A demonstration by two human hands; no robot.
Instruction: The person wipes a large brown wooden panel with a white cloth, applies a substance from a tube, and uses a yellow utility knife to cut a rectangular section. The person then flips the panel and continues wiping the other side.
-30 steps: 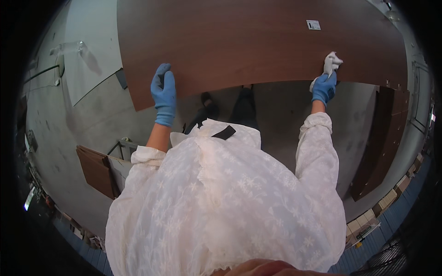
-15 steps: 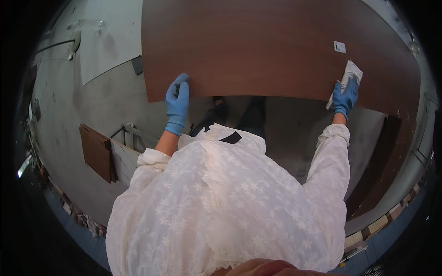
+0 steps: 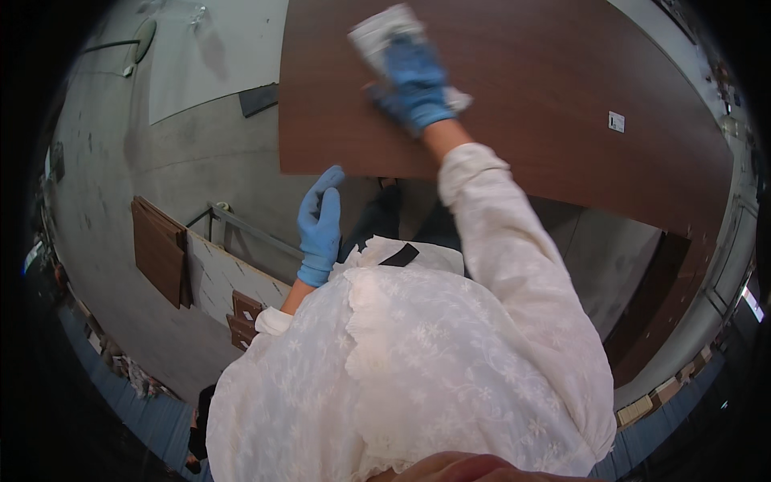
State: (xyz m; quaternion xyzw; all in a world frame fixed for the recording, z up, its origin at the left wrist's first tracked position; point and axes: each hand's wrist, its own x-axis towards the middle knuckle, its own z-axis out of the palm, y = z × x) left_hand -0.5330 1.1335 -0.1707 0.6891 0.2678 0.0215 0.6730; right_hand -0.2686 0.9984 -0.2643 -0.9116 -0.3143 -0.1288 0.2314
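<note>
Cloth [image 3: 374, 37] lies under the blurred right hand [image 3: 414, 82] on the brown panel [image 3: 514, 104], its grip impossible to tell; the left hand [image 3: 320, 227], thumb and fingers apart, hovers at the near edge.

A workshop: a broad brown panel [image 3: 522, 88], brown boards [image 3: 159, 255] stacked off its near left corner, plain grey floor [image 3: 189, 153], and, blurred off its near right corner, what may be boxes [image 3: 666, 391].
</note>
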